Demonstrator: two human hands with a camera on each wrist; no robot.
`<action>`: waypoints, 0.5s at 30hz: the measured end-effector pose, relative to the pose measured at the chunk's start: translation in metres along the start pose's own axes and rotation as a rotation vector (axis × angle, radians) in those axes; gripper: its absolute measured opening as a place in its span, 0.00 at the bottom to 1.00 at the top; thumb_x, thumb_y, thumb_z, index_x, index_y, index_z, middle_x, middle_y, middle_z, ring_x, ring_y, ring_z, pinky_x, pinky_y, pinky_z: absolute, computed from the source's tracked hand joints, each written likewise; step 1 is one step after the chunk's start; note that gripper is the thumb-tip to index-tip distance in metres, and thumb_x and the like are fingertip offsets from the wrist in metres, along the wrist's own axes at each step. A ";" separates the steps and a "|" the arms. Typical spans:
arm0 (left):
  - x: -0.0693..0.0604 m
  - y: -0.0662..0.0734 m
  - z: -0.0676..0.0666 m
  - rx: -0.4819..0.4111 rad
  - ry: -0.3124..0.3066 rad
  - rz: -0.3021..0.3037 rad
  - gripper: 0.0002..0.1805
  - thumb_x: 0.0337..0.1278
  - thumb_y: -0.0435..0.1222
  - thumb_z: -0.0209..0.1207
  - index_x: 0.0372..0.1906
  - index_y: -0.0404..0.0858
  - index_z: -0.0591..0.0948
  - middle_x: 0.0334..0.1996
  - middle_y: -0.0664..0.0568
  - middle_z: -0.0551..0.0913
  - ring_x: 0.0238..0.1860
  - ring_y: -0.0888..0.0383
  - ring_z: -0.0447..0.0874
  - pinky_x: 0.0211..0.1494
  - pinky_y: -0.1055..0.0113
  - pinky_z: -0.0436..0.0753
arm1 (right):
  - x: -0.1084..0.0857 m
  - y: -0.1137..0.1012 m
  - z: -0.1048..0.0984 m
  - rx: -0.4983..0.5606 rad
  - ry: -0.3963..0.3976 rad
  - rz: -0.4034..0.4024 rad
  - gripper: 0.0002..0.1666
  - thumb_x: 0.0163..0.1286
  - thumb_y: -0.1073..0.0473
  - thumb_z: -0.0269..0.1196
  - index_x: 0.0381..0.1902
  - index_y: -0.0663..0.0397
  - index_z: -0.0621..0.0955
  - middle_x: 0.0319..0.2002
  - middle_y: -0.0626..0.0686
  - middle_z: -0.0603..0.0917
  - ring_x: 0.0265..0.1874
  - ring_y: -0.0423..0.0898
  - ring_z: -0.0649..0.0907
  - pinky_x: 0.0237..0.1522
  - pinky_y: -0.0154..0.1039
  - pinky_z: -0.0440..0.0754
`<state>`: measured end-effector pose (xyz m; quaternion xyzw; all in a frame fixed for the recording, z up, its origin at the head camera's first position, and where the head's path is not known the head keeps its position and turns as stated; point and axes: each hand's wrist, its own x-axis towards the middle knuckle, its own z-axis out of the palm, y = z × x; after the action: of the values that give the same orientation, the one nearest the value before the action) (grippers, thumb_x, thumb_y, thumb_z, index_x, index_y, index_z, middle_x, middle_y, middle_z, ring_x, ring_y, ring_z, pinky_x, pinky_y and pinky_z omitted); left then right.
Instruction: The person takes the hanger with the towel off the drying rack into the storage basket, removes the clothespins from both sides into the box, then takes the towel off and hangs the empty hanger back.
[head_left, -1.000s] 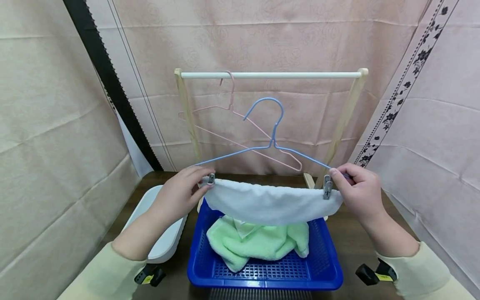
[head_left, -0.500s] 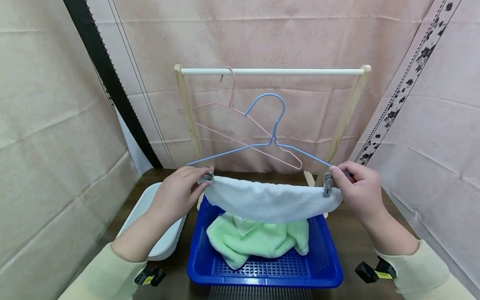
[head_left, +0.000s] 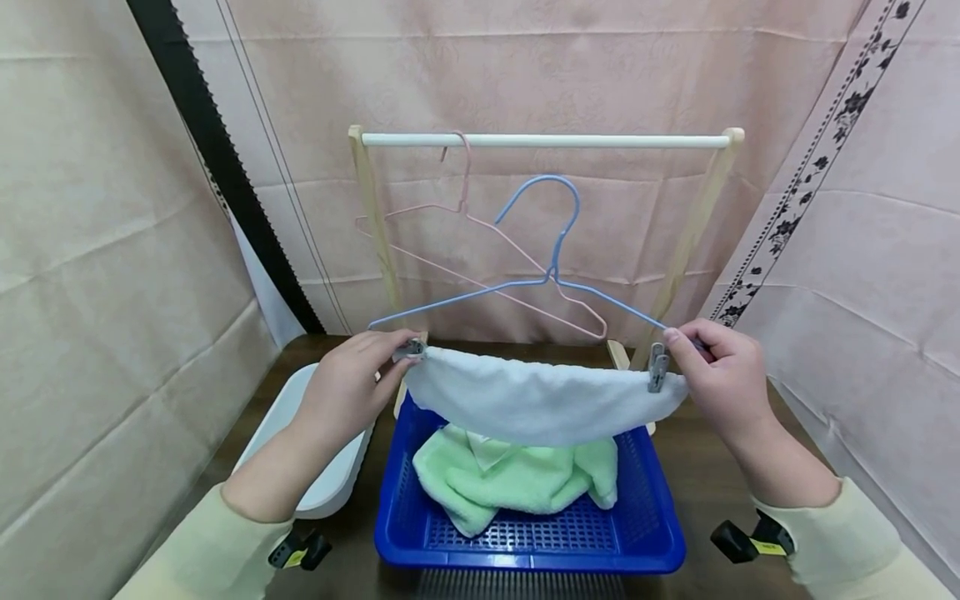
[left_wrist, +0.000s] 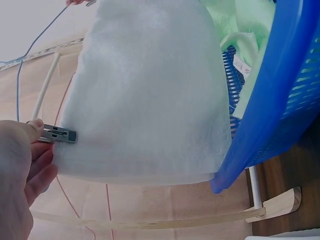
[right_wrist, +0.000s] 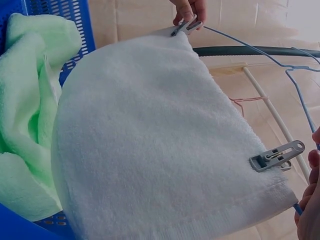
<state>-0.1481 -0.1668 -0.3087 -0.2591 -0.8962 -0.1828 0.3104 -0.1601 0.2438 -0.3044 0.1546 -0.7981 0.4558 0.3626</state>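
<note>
Nearest us, a green towel (head_left: 517,487) lies in the blue basket (head_left: 528,562). Above its far part, the white towel (head_left: 547,400) hangs on the blue hanger (head_left: 552,273); our left hand (head_left: 352,375) pinches a grey clothespin (left_wrist: 59,134) on it, our right hand (head_left: 723,379) grasps the hanger. Beyond, a pink hanger (head_left: 463,204) hangs from the white rail (head_left: 600,141).

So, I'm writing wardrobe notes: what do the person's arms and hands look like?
The pale yellow-green fabric left sleeve and matching right sleeve end short of the left hand and right hand, both ungloved. Near each sleeve's end shows a black blocky device with a yellow marking.
</note>
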 end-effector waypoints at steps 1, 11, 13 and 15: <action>0.000 0.000 0.000 0.004 0.001 0.000 0.18 0.61 0.38 0.67 0.55 0.41 0.83 0.44 0.50 0.87 0.37 0.57 0.84 0.37 0.62 0.84 | 0.000 0.001 0.000 0.002 0.004 -0.004 0.09 0.63 0.70 0.66 0.23 0.59 0.84 0.14 0.44 0.66 0.15 0.37 0.63 0.17 0.33 0.58; -0.003 0.000 0.002 0.009 0.019 0.019 0.18 0.60 0.35 0.67 0.54 0.38 0.83 0.43 0.49 0.88 0.34 0.56 0.87 0.32 0.63 0.84 | 0.000 0.004 -0.001 -0.003 0.021 -0.025 0.10 0.61 0.71 0.67 0.21 0.58 0.84 0.14 0.42 0.67 0.15 0.35 0.64 0.17 0.31 0.59; -0.003 -0.001 0.002 -0.007 0.037 0.022 0.17 0.59 0.35 0.68 0.54 0.39 0.84 0.42 0.49 0.88 0.33 0.57 0.87 0.31 0.64 0.84 | 0.000 0.003 -0.001 -0.009 0.019 -0.025 0.10 0.61 0.70 0.67 0.21 0.58 0.84 0.14 0.42 0.67 0.15 0.35 0.64 0.17 0.31 0.59; -0.003 -0.002 0.002 -0.030 0.059 0.017 0.17 0.57 0.34 0.69 0.53 0.40 0.85 0.40 0.50 0.89 0.32 0.58 0.86 0.29 0.65 0.83 | 0.001 0.003 -0.002 -0.012 0.015 -0.025 0.09 0.62 0.70 0.67 0.22 0.57 0.84 0.14 0.43 0.67 0.15 0.36 0.64 0.17 0.32 0.59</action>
<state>-0.1487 -0.1685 -0.3127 -0.2657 -0.8816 -0.2012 0.3342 -0.1617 0.2473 -0.3051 0.1591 -0.7961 0.4475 0.3751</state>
